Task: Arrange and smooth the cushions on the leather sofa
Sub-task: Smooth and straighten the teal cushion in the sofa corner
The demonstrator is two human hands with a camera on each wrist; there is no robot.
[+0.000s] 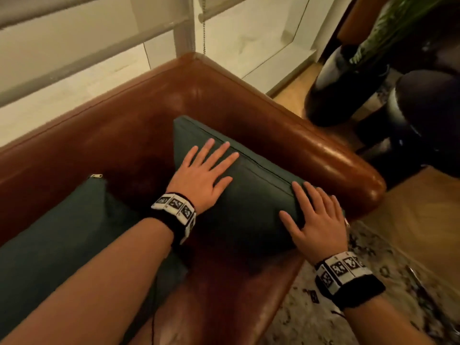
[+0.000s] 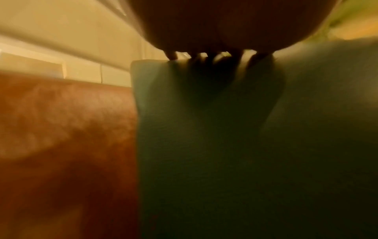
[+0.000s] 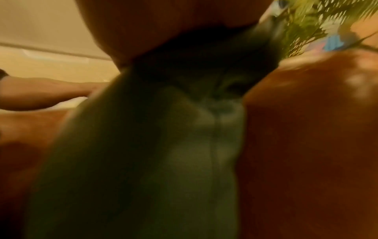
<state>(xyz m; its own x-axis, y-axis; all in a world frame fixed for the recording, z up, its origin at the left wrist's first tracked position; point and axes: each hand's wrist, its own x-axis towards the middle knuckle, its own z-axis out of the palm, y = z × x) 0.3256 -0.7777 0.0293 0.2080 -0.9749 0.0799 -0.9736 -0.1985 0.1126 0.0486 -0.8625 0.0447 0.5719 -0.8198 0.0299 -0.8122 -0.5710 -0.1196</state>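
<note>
A dark green cushion (image 1: 251,202) leans against the right armrest (image 1: 323,155) of the brown leather sofa (image 1: 112,135). My left hand (image 1: 204,173) lies flat on its upper face, fingers spread and straight. My right hand (image 1: 316,215) lies flat on the cushion's near right corner, fingers straight along the top edge. A second green cushion (image 1: 57,235), with a zipper pull at its top corner, lies on the seat to the left, partly under my left forearm. In the left wrist view the green cushion (image 2: 225,145) fills the frame under my left hand (image 2: 214,55). The right wrist view shows blurred green cushion fabric (image 3: 153,153).
A window with a blind cord (image 1: 204,26) stands behind the sofa back. Dark round planters (image 1: 348,83) with a green plant stand on the wooden floor right of the armrest. A patterned rug (image 1: 373,270) lies in front of the sofa.
</note>
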